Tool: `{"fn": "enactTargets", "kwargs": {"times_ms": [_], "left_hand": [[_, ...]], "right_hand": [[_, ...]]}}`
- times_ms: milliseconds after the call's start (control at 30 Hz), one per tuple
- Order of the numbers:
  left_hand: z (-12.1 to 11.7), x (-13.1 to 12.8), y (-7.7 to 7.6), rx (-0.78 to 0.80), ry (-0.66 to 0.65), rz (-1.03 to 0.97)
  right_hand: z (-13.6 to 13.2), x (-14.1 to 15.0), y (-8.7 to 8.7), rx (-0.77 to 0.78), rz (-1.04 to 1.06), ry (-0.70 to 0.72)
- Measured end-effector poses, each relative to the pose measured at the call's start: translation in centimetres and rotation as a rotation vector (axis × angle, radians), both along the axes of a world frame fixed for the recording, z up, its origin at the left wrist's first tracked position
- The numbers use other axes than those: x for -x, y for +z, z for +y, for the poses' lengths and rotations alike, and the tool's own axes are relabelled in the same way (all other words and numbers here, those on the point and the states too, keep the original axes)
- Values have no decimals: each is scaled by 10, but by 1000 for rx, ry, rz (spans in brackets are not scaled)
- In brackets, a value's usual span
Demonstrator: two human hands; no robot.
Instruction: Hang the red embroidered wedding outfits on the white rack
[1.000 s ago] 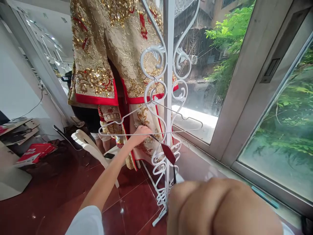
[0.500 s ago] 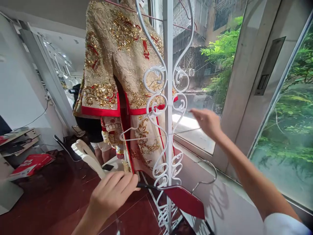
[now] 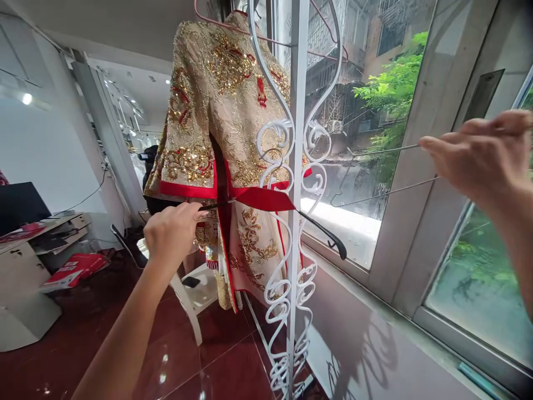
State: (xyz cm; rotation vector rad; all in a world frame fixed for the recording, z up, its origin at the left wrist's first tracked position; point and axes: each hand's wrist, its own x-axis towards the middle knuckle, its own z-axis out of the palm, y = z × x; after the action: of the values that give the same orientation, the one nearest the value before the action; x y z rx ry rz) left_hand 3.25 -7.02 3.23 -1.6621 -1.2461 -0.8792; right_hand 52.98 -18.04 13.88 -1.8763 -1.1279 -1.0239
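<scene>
My left hand (image 3: 172,233) is closed around one end of a black clothes hanger (image 3: 322,228). A red piece of fabric (image 3: 266,198) covers the middle of this hanger, and its metal hook points up. It is held level in front of the white scrolled metal stand (image 3: 294,250). At the right, in front of the window, my right hand (image 3: 483,158) is closed on a thin wire hanger (image 3: 387,150), whose wires reach left toward the stand. Behind the stand hangs a beige jacket (image 3: 237,119) with gold sequins and red trim, above a matching embroidered skirt (image 3: 254,244).
A white chair (image 3: 195,300) with a dark phone (image 3: 190,282) on it stands behind my left hand. The window sill (image 3: 375,333) runs along the right. At the left are a desk (image 3: 25,239) and a red box (image 3: 79,269). A person in black (image 3: 152,166) is partly hidden behind the jacket.
My left hand has raised the black hanger with the red fabric to a level position before the garment. My right hand has moved right and up, drawing the wire hanger away from the stand.
</scene>
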Motion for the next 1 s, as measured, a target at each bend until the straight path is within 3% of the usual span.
{"fn": "enactTargets", "kwargs": {"times_ms": [100, 167, 300, 533, 800, 900, 1000], "left_hand": [[3, -6, 1, -2, -6, -18], [2, -6, 2, -15, -19, -32], [3, -2, 8, 10, -58, -26], [-3, -7, 7, -41, -91, -92], [5, -61, 12, 95, -57, -155], [12, -68, -4, 130, -14, -100], [13, -61, -34, 103, 2, -56]], "right_hand": [[27, 15, -14, 189, -293, 87], [44, 15, -28, 233, -364, 89], [73, -1, -54, 282, -355, 79], [103, -33, -82, 268, -271, 137], [93, -24, -107, 245, -282, 145], [74, -12, -116, 182, -319, 177], [22, -1, -138, 44, -344, 122]]}}
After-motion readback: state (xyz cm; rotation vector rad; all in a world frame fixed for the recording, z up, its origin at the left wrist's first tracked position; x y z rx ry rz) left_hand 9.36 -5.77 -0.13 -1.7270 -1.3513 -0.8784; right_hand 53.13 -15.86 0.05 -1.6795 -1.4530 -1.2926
